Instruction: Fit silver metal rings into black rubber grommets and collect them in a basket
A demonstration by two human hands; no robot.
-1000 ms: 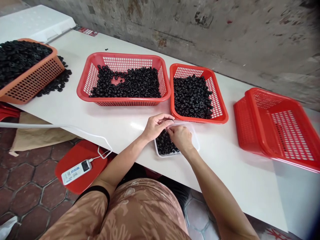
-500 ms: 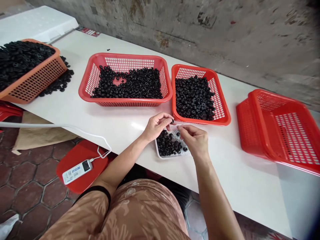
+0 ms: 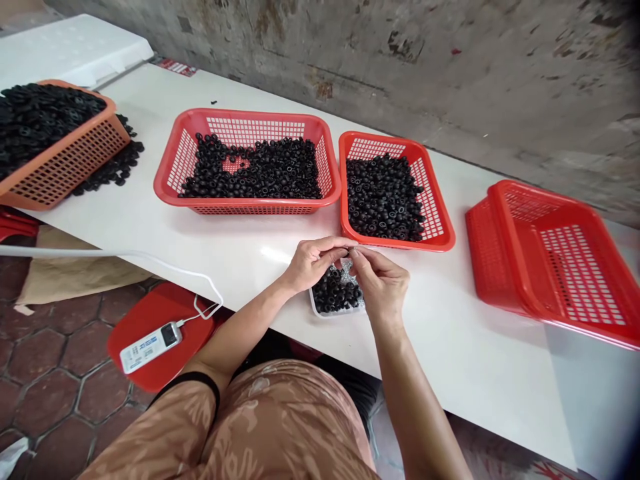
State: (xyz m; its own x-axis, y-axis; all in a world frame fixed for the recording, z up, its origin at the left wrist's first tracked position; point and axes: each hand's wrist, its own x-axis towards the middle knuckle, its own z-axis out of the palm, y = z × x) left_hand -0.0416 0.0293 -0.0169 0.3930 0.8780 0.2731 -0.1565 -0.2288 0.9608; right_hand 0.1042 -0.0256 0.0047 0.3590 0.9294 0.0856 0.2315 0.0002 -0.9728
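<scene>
My left hand (image 3: 311, 261) and right hand (image 3: 384, 283) pinch a small black ring (image 3: 347, 252) between meeting fingertips, directly above the clear tray (image 3: 326, 313), and I judge a loose grip could flick it off the surface (image 3: 240, 247).

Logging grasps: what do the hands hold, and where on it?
Left hand and right hand seem to pinch a small black piece between fingertips above the clear tray; the spot cannot be told.

The right hand (image 3: 381, 285) has risen from the tray (image 3: 330, 313) and now touches the left hand (image 3: 311, 262).
</scene>
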